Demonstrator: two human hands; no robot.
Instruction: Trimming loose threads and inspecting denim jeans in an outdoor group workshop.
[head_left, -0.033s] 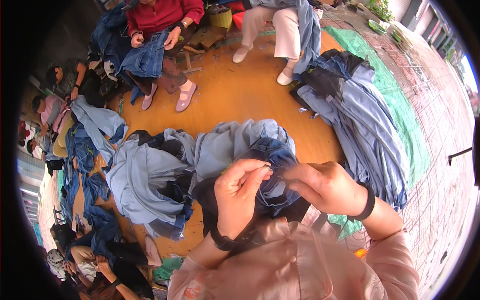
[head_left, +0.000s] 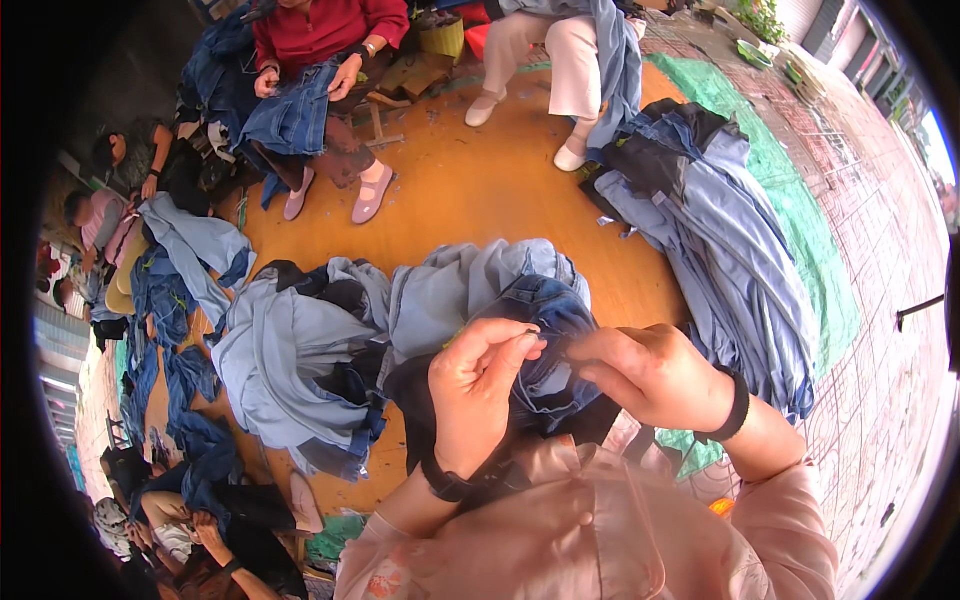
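Observation:
My left hand [head_left: 475,390] is closed in a pinch, with a tiny dark thing at the fingertips, too small to name. Just to its right, my right hand [head_left: 655,372] is also closed, thumb against fingers. Its fingertips are smeared, so what they hold, if anything, cannot be made out. The two hands are a little apart, above a pair of blue jeans [head_left: 545,300] bunched in my lap. Pale blue inside-out denim [head_left: 450,290] extends beyond it on the far side.
Rumpled light denim [head_left: 290,350] is heaped to the left; a long pile of jeans [head_left: 720,230] lies at right on a green sheet [head_left: 800,200]. An orange-brown board [head_left: 450,190] spreads ahead. A person in red [head_left: 330,50] handles denim opposite; others sit around.

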